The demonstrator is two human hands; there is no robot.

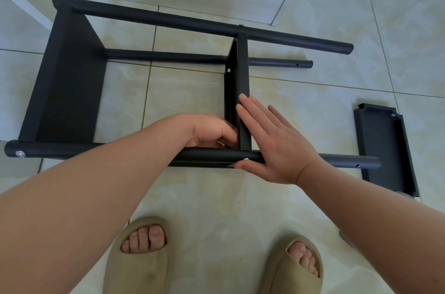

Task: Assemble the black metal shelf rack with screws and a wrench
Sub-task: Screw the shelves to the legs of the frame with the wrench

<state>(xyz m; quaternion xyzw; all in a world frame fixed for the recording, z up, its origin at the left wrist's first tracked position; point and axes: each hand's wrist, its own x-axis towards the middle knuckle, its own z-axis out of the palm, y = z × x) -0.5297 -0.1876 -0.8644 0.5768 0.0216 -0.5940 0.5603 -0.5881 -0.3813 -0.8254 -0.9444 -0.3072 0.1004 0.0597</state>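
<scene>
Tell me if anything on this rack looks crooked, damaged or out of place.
Nothing looks bent or damaged. One shelf panel lies loose on the floor, right of the rack, and the near pole has an empty screw hole at its right end: unfinished, not wrong.

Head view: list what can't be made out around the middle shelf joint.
Left hand fingertips: tucked behind the middle shelf edge, head view; whether they pinch anything is hidden.
Near pole: a stretch is covered by the left forearm and right hand.
Loose shelf panel: its near end is partly covered by the right forearm.
Screw by the right thumb: too small to tell how far it is seated.
</scene>
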